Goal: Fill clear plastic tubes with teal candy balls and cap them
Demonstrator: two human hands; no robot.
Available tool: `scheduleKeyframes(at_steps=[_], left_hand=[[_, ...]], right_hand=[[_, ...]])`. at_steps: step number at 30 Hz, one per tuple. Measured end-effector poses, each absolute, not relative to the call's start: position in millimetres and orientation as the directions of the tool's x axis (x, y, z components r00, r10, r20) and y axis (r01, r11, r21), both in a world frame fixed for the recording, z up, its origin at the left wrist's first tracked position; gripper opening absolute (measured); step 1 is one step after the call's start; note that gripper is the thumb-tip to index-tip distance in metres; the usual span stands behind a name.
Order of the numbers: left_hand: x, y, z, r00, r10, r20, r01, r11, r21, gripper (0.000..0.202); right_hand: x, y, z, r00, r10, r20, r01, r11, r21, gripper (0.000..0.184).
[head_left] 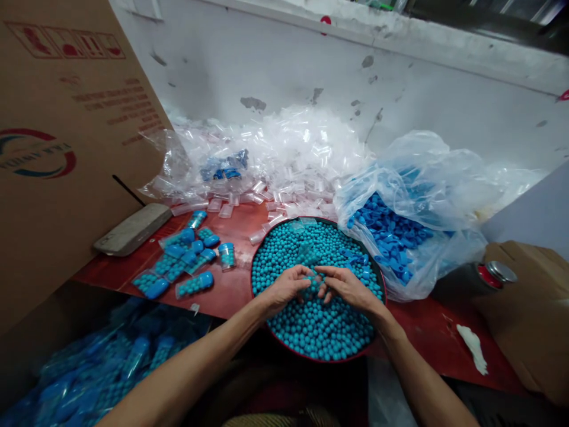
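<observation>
Both hands meet over a round basin [253,279] full of small teal balls [324,335]. My left hand [288,286] is closed, thumb and fingers pinching a small clear plastic container [315,286] with teal balls showing in it. My right hand [349,287] reaches in from the other side, its fingers bent at the container; whether they grip it is hard to make out. Several blue caps [358,261] lie on the balls just behind my right hand. Clear empty tubes [304,223] rest at the basin's far rim.
Several filled, blue-capped containers [193,284] lie left on the red table [235,225]. A clear heap of tubes [306,154] fills the back. Right stand an open bag [427,178] of blue caps and a flask [500,271]. A cardboard box [66,148] rises left.
</observation>
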State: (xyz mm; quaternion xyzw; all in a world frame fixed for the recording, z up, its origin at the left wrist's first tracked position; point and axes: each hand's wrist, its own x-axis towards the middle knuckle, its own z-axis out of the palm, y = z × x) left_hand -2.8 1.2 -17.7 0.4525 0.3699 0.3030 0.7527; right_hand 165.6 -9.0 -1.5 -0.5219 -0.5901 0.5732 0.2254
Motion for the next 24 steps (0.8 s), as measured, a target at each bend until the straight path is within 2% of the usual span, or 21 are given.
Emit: scheduleKeyframes(at_steps=[7,10,14,16,18,21,24], left_hand=[[-2.6,0.6,-19.4,0.554,0.782,-0.285,-0.129,0.419,0.899,0.025],[-3.1,0.1,-19.6,0.565,0.771,-0.294,-0.141,0.442,0.886,0.026],[-4.9,0.3,-19.0,0.571,0.775,-0.27,-0.153,0.424,0.893,0.027],[-7.0,1.4,-18.6,0.576,0.773,-0.266,-0.176,0.436,0.883,0.027],[-9.3,3.0,-17.8,0.583,0.768,-0.264,-0.236,0.471,0.85,0.027],[-11.7,5.1,-15.7,0.598,0.768,-0.229,-0.352,0.509,0.786,0.027],[-12.0,5.4,-13.3,0.626,0.752,-0.207,-0.388,0.531,0.754,0.03]], right_hand=[[161.7,-13.6,3.3,-0.302,0.946,-0.116,0.57,0.081,-0.818,0.031],[160.7,-15.2,2.7,-0.289,0.952,-0.098,0.544,0.08,-0.835,0.03],[162.9,-21.5,-2.7,-0.197,0.973,-0.119,0.449,-0.018,-0.893,0.031],[165.4,-30.4,-4.0,-0.147,0.984,-0.104,0.47,-0.023,-0.882,0.031],[169.4,-42.1,-2.7,-0.175,0.984,-0.046,0.593,0.067,-0.803,0.028],[180.9,-53.7,3.1,-0.275,0.961,-0.034,0.785,0.204,-0.584,0.023],[198.9,-45.4,8.5,-0.103,0.995,-0.015,0.924,0.09,-0.372,0.027]])
